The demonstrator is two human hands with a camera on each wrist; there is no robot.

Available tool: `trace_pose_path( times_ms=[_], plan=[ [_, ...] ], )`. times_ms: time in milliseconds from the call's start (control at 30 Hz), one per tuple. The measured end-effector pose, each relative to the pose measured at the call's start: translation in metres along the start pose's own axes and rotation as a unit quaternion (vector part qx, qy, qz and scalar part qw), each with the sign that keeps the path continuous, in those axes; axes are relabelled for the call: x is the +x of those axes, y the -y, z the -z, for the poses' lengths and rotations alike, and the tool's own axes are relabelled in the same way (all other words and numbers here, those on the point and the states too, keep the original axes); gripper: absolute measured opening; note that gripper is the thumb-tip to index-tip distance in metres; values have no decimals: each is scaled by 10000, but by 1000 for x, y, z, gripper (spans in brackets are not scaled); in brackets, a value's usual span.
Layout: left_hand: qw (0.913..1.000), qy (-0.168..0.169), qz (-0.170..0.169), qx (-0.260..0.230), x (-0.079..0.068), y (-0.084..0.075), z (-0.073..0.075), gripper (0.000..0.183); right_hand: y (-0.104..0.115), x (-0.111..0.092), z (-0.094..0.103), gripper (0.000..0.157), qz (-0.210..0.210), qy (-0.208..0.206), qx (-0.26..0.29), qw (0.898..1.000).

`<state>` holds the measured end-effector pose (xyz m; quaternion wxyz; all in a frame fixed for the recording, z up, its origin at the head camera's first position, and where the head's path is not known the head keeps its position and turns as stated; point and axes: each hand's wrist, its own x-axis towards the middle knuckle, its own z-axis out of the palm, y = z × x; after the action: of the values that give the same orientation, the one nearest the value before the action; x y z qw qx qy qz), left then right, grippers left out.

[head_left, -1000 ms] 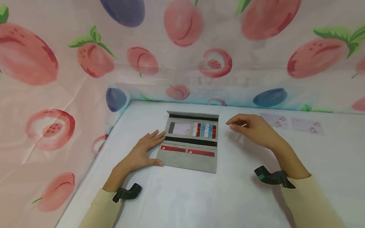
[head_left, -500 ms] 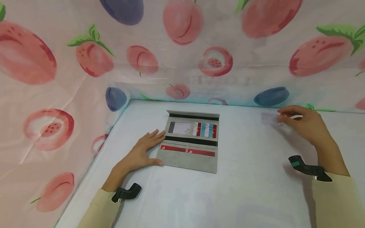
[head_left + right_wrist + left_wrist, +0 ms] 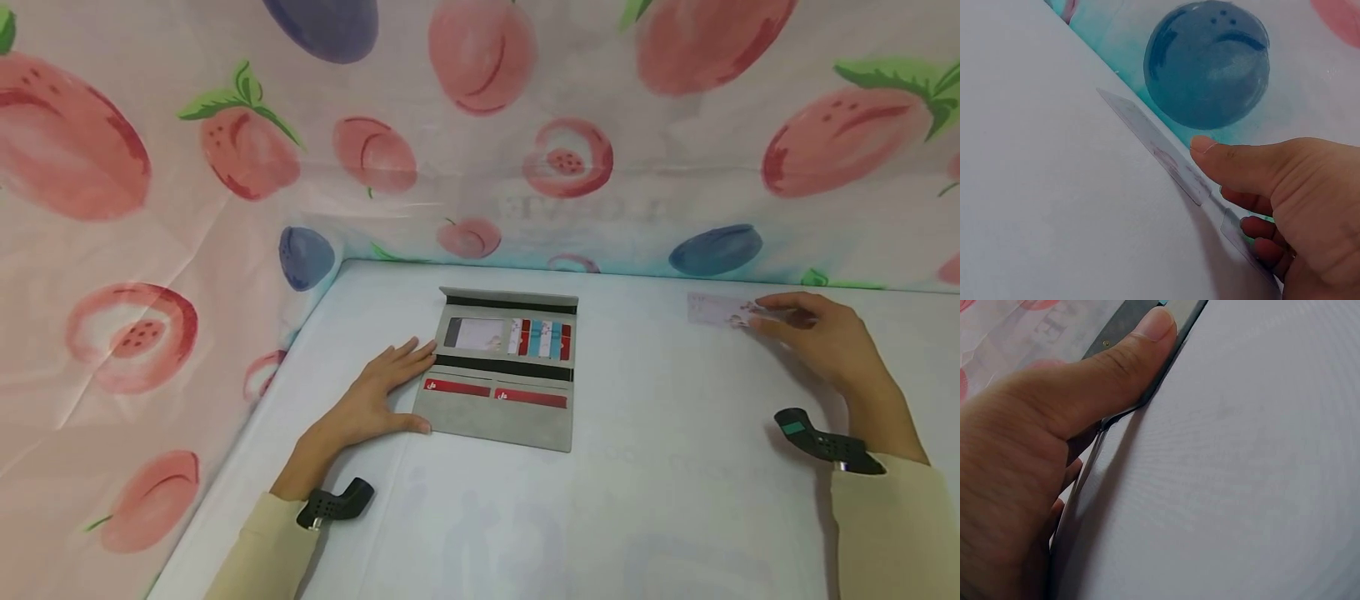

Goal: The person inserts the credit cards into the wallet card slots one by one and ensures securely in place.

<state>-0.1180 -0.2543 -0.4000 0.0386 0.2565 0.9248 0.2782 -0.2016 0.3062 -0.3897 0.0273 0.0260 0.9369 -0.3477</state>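
Observation:
An unfolded grey wallet (image 3: 495, 429) lies on the white table, with cards in its slots. My left hand (image 3: 367, 408) rests at its left edge, fingers spread; the thumb lies on the wallet's edge in the left wrist view. At the right, my right hand (image 3: 828, 337) hovers by a pale printed card (image 3: 712, 309), thumb and index fingertips apart at its right end. In the right wrist view a second pale card (image 3: 1238, 240) lies partly behind the fingers. I see nothing held between the right thumb and fingers.
Red cards (image 3: 457, 387) show in the lower slots, and a row of striped cards (image 3: 545, 339) fills the upper right pocket. A clear window (image 3: 477, 334) sits beside them. Fruit-printed sheeting (image 3: 480, 150) rises behind and to the left of the table (image 3: 645, 500).
My right hand has moved right, from beside the wallet to the pale cards, then slightly further right, uncovering more of the left card. The left hand and wallet have stayed put.

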Motion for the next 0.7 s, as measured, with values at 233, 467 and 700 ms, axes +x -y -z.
trace_pose_path(
  times_ms=[233,467,700],
  plan=[
    [10000,-9,-9,30,1,1,-1,95,-6,1,-3,66,149,54,-63,9999],
    [10000,-19,-10,40,1,1,-1,96,-8,1,-4,68,127,139,-69,9998],
    [10000,-11,33,35,0,1,-2,95,-5,3,-7,68,137,171,-77,9997]
  ],
)
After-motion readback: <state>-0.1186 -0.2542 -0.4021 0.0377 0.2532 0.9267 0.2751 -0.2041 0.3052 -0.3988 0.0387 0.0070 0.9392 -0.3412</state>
